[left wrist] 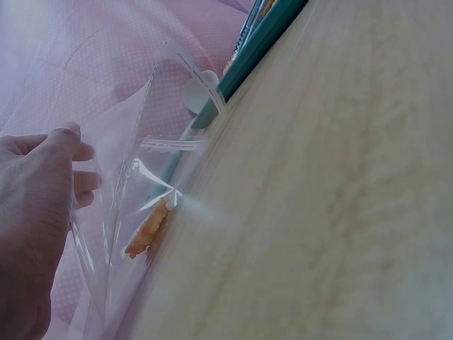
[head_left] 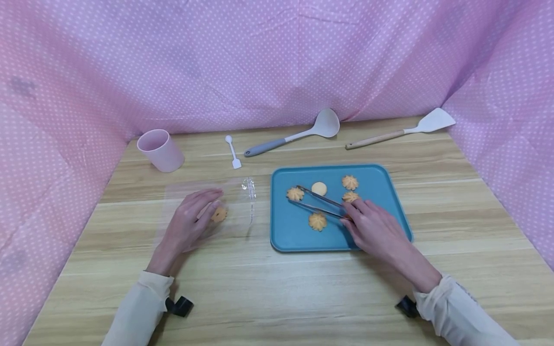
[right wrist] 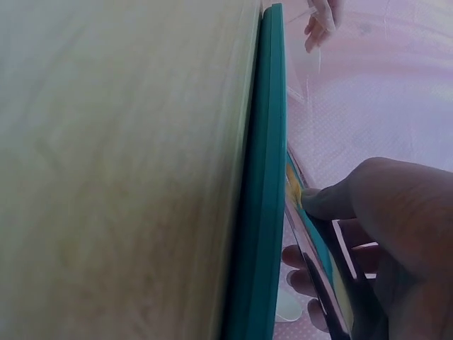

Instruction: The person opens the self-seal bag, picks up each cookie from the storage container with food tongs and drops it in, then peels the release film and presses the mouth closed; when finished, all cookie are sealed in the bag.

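My left hand (head_left: 193,214) grips the upper film of a clear plastic bag (head_left: 235,192), lifting it off the table. Inside the bag lies a golden cookie (head_left: 219,215), seen edge-on in the left wrist view. My right hand (head_left: 376,228) holds metal tongs (head_left: 318,207) over a blue tray (head_left: 283,240). The tongs' spread tips stand on either side of a flower-shaped cookie (head_left: 295,193) at the tray's left; whether they touch it I cannot tell. Other flower-shaped cookies (head_left: 318,221) and a smooth round cookie (head_left: 319,188) lie on the tray, some partly hidden by my right hand.
Behind the bag stands a pink cup (head_left: 161,151), with a small white double-ended spoon (head_left: 232,153) to its right. A ladle (head_left: 298,135) and a white spatula with a wooden handle (head_left: 402,130) lie along the back. Pink dotted cloth (head_left: 277,67) hangs around the table.
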Demonstrator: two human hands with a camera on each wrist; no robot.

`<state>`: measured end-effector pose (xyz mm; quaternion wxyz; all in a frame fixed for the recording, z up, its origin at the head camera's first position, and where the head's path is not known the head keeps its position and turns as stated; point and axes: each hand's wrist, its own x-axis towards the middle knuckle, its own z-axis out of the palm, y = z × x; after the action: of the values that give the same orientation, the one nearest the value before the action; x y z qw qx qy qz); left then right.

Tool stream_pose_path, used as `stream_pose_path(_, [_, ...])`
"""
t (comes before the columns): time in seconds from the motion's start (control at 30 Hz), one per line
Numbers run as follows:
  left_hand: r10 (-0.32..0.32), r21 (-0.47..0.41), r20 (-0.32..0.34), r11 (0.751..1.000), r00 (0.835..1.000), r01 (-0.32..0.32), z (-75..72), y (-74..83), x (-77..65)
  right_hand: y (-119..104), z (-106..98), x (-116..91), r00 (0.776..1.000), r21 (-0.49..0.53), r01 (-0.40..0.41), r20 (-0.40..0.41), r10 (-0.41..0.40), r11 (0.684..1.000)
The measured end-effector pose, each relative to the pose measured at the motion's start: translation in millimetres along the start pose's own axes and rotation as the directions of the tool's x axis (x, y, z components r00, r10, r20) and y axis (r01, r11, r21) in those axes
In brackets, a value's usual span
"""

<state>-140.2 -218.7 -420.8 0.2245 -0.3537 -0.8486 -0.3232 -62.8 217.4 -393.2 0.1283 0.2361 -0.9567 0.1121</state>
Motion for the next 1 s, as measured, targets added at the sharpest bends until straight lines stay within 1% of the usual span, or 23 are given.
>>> stream_pose_path(0.3, [-0.01, 0.004, 0.003, 1.0, 1.0, 0.01, -0.5, 0.0, -0.6, 0.8, 0.2, -0.3, 1.0, -0.003, 0.012, -0.026, -0.012, 1.0])
stream_pose_path(0.7, [0.008, 0.002, -0.004, 1.0, 1.0, -0.008, -0.3, 0.1, -0.2, 1.9, 0.8, 0.1, 1.0, 0.006, 0.002, -0.031, -0.002, 1.0])
stream_pose_path(1.0, [0.004, 0.011, -0.004, 1.0, 1.0, -0.004, -0.6, -0.1, -0.6, -0.2, 1.4, 2.9, 0.998, 0.008, 0.03, -0.059, -0.03, 1.0])
